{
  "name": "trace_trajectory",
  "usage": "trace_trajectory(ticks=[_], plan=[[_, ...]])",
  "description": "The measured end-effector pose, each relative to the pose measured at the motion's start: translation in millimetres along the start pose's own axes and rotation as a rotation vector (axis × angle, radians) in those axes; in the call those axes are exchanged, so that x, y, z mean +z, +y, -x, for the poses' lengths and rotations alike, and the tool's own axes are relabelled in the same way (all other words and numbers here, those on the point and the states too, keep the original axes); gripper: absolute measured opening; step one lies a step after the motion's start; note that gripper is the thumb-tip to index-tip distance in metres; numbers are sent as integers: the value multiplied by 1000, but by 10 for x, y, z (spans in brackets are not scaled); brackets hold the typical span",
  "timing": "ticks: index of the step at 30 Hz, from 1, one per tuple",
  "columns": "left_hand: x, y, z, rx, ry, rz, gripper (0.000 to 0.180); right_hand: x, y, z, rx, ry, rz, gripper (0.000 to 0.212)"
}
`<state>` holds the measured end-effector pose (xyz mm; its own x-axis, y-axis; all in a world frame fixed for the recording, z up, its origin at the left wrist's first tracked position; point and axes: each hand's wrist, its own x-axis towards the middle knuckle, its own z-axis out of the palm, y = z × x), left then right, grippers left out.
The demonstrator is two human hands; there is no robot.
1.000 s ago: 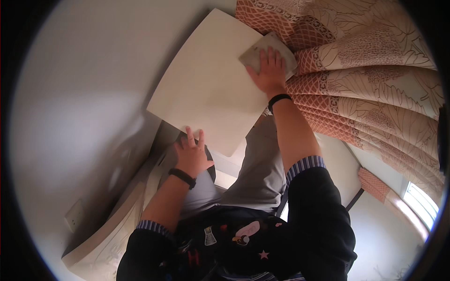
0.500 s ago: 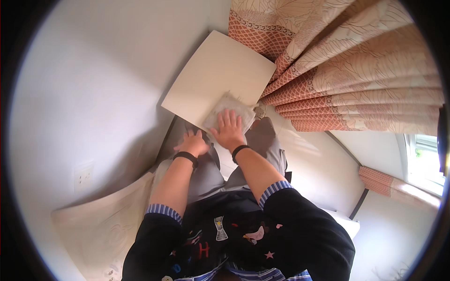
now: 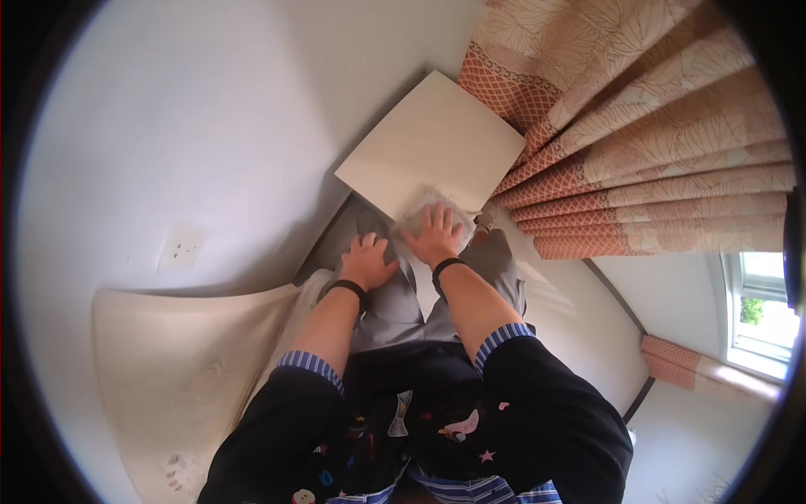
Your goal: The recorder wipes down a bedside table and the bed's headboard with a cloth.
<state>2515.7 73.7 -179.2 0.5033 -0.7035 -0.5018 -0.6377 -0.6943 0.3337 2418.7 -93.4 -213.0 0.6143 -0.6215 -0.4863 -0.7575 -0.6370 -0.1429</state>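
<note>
A cream square tabletop (image 3: pixel 437 139) stands in the corner ahead of me. On its near edge lies a pale greyish-white cloth (image 3: pixel 432 200), partly hidden by my fingers. My right hand (image 3: pixel 436 235) presses flat on the cloth, fingers spread and palm down. My left hand (image 3: pixel 368 262) rests on my left knee with its fingers apart, holding nothing. Both wrists wear dark bands. Grey trousers (image 3: pixel 388 307) cover my legs beneath the hands.
A patterned beige and red curtain (image 3: pixel 621 143) hangs at the right, touching the tabletop's corner. A white wall with a socket (image 3: pixel 180 248) is on the left. Beside me at the lower left is a cream padded piece (image 3: pixel 185 361). A window (image 3: pixel 762 307) shows far right.
The whole view has shifted, so the tabletop appears farther right and slightly smaller. My right hand stays on the cloth at the near edge; my left stays at the knee.
</note>
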Motion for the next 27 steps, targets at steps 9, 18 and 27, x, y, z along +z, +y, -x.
trace_trajectory(ticks=[9, 18, 27], plan=[[83, -184, -467, 213, 110, 114, 16, -457, 112, -1365, 42, 71, 72, 108], [-10, -253, -728, 257, 333, 236, 26, -1104, 119, -3162, -59, 307, 107, 106], [29, -269, -728, 230, 331, 215, 29, -1343, -122, -3410, -58, 432, 15, 105]])
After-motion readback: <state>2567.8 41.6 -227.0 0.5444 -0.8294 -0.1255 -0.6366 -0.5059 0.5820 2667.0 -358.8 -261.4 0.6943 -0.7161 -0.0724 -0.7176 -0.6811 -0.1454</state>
